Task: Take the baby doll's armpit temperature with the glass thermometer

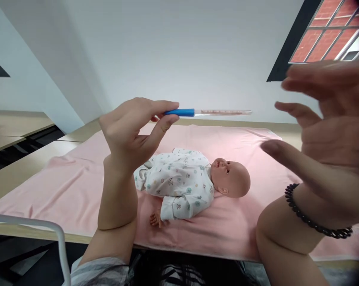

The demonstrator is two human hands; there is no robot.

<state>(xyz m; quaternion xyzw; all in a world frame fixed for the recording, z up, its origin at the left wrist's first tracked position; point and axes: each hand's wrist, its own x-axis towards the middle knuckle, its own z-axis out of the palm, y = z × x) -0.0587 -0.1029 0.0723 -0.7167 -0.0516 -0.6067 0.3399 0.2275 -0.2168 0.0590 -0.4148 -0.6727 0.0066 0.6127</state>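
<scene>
My left hand (137, 127) pinches the blue end of a thin clear tube with markings, which looks like a glass thermometer (221, 112). It is held level above the bed, its clear end pointing right. My right hand (328, 131) is raised at the right, fingers spread and apart, touching nothing; a dark coiled band circles its wrist. Below and between the hands, a baby doll (179, 178) in a white patterned outfit lies on its back on a pink cloth (221, 234), head to the right.
The pink cloth covers a light wooden table (6, 190). A white curved metal rail (61, 246) stands at the lower left. Behind the table is a pale wall (182, 51), with a barred window (325, 31) at the upper right.
</scene>
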